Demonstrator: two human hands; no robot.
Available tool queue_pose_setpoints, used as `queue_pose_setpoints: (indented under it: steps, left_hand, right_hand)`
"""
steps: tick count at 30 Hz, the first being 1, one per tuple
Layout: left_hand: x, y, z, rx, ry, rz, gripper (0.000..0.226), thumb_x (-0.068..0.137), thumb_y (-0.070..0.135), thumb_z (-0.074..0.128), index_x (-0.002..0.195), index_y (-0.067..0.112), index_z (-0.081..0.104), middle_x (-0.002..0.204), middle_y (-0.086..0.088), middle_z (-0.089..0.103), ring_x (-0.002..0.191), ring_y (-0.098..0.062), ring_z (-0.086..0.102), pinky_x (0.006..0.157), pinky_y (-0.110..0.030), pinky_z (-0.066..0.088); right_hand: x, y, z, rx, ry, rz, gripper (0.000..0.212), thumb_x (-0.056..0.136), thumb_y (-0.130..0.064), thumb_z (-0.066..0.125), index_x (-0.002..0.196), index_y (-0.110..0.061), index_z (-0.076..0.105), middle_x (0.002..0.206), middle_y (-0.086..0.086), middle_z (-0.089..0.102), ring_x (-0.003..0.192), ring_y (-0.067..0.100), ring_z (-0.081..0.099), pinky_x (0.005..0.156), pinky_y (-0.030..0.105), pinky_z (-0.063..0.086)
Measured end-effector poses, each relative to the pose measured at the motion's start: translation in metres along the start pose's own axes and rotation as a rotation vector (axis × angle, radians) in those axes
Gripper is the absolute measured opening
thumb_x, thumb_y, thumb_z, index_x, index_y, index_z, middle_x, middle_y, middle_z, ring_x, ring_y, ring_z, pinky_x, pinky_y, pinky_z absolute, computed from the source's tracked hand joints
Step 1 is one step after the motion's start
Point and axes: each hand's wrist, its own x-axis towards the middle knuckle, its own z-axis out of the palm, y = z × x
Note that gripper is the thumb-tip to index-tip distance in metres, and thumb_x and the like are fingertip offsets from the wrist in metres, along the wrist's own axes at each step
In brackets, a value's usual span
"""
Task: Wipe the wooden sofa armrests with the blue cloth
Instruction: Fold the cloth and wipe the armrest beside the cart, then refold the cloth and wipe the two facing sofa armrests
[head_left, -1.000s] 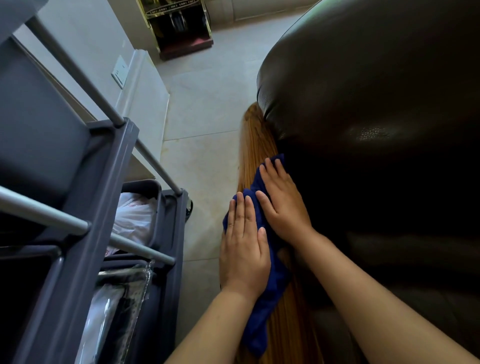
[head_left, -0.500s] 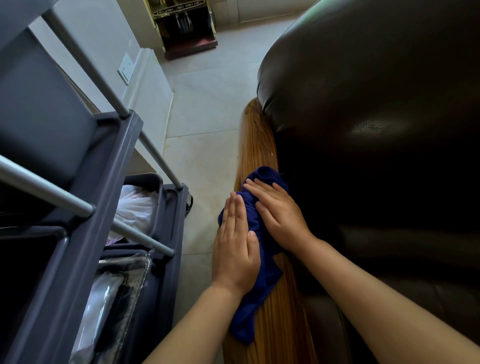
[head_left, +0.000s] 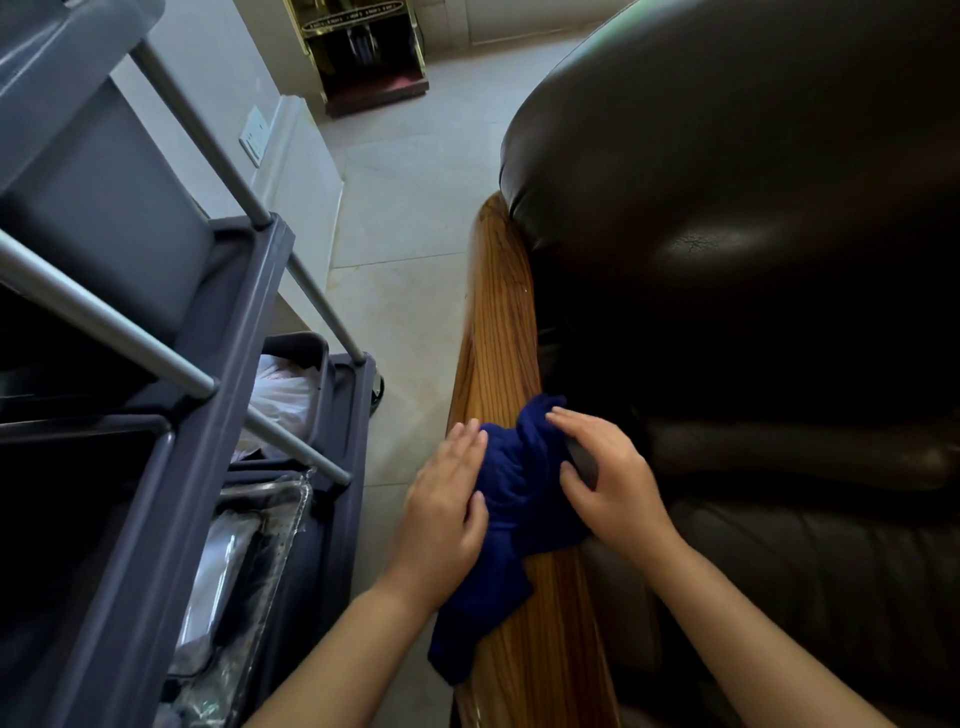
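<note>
A dark blue cloth (head_left: 511, 483) lies bunched on the glossy wooden armrest (head_left: 496, 322) of a dark leather sofa (head_left: 727, 260). One end of the cloth hangs off the armrest's left edge near me. My left hand (head_left: 447, 514) presses flat on the cloth's left side. My right hand (head_left: 610, 483) is on its right side, fingers curled and gathering the fabric against the sofa cushion. The far stretch of the armrest is bare and shiny.
A grey housekeeping cart (head_left: 171, 426) with metal rails stands close on the left, holding plastic-wrapped items and a white bag (head_left: 283, 395). Pale tiled floor (head_left: 405, 234) runs between cart and sofa. A gold-framed stand (head_left: 363, 52) sits at the far wall.
Both hands have slid back along the armrest toward me with the cloth. The cloth, flatter before, is now bunched up between them, and my right fingers have curled.
</note>
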Motion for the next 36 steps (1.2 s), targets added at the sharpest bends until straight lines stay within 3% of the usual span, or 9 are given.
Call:
queue_pose_setpoints:
  steps: [2, 5, 9, 14, 19, 24, 28, 32, 36]
  left_hand:
    - [-0.002, 0.001, -0.004, 0.101, 0.071, -0.005, 0.059, 0.086, 0.012, 0.057, 0.140, 0.016, 0.033, 0.147, 0.001, 0.036, 0.137, -0.006, 0.026, 0.112, -0.018, 0.015]
    - [-0.004, 0.007, 0.000, 0.102, 0.024, -0.099, 0.056, 0.087, 0.014, 0.058, 0.138, 0.016, 0.037, 0.144, -0.001, 0.042, 0.134, -0.010, 0.033, 0.107, -0.013, 0.014]
    - [0.006, 0.016, -0.006, 0.118, 0.030, -0.190, 0.040, 0.083, 0.013, 0.062, 0.122, 0.014, 0.055, 0.120, -0.005, 0.059, 0.113, -0.017, 0.053, 0.095, -0.024, 0.041]
    - [0.021, 0.031, -0.044, 0.033, -0.095, -0.344, 0.014, 0.077, 0.013, 0.069, 0.090, 0.017, 0.068, 0.095, -0.004, 0.069, 0.092, -0.018, 0.063, 0.084, -0.033, 0.052]
    - [0.030, 0.078, -0.101, 0.037, -0.120, -0.259, 0.013, 0.073, 0.016, 0.071, 0.086, 0.019, 0.072, 0.088, -0.001, 0.072, 0.083, -0.014, 0.065, 0.077, -0.034, 0.055]
    - [0.040, 0.172, -0.170, -0.011, -0.149, -0.088, 0.011, 0.071, 0.013, 0.071, 0.081, 0.018, 0.072, 0.070, 0.008, 0.066, 0.065, -0.003, 0.060, 0.051, -0.005, 0.041]
    - [0.037, 0.264, -0.209, -0.118, -0.214, 0.005, 0.012, 0.076, 0.014, 0.069, 0.073, 0.026, 0.069, 0.070, 0.011, 0.066, 0.069, -0.007, 0.064, 0.057, -0.012, 0.049]
    - [0.027, 0.365, -0.225, -0.134, -0.248, 0.117, 0.015, 0.074, 0.014, 0.070, 0.070, 0.029, 0.067, 0.075, 0.004, 0.069, 0.073, -0.010, 0.064, 0.066, -0.022, 0.051]
    - [0.004, 0.471, -0.210, -0.075, -0.221, 0.238, 0.009, 0.073, 0.015, 0.072, 0.078, 0.023, 0.070, 0.074, 0.003, 0.069, 0.068, -0.009, 0.062, 0.059, -0.017, 0.048]
  right_hand:
    - [-0.007, 0.000, -0.003, -0.126, -0.094, -0.038, 0.049, 0.082, -0.009, 0.062, 0.128, -0.017, 0.050, 0.132, 0.001, 0.053, 0.126, 0.012, 0.043, 0.106, 0.027, 0.035]
    - [-0.008, 0.000, 0.003, -0.212, -0.157, -0.042, 0.053, 0.081, -0.011, 0.064, 0.131, -0.018, 0.047, 0.133, 0.002, 0.052, 0.126, 0.015, 0.042, 0.102, 0.023, 0.032]
    - [-0.002, -0.011, 0.008, -0.292, -0.073, -0.017, 0.033, 0.082, -0.011, 0.062, 0.115, -0.013, 0.060, 0.109, 0.005, 0.064, 0.105, 0.019, 0.055, 0.089, 0.026, 0.043]
    - [0.007, -0.027, -0.032, -0.070, -0.239, 0.260, 0.024, 0.080, -0.016, 0.067, 0.103, -0.021, 0.065, 0.104, -0.002, 0.064, 0.098, 0.012, 0.059, 0.082, 0.023, 0.048]
    - [0.003, -0.071, -0.098, 0.021, -0.243, 0.252, 0.021, 0.076, -0.017, 0.071, 0.095, -0.026, 0.066, 0.092, -0.008, 0.064, 0.085, 0.004, 0.062, 0.068, 0.016, 0.050]
    - [-0.016, -0.138, -0.195, -0.046, -0.104, 0.235, 0.015, 0.071, -0.017, 0.075, 0.082, -0.024, 0.069, 0.081, -0.004, 0.069, 0.075, 0.006, 0.064, 0.066, 0.016, 0.050]
    - [-0.050, -0.189, -0.288, -0.106, -0.018, 0.208, 0.013, 0.069, -0.012, 0.075, 0.075, -0.022, 0.071, 0.065, -0.016, 0.062, 0.060, -0.005, 0.055, 0.057, 0.004, 0.039]
    - [-0.101, -0.226, -0.388, -0.221, 0.065, 0.181, 0.011, 0.071, -0.012, 0.073, 0.081, -0.016, 0.073, 0.071, -0.008, 0.066, 0.066, 0.001, 0.059, 0.059, 0.004, 0.040]
    - [-0.174, -0.242, -0.478, -0.328, 0.150, 0.159, 0.010, 0.072, -0.014, 0.071, 0.081, -0.019, 0.073, 0.073, -0.006, 0.068, 0.069, 0.003, 0.059, 0.060, 0.005, 0.041]
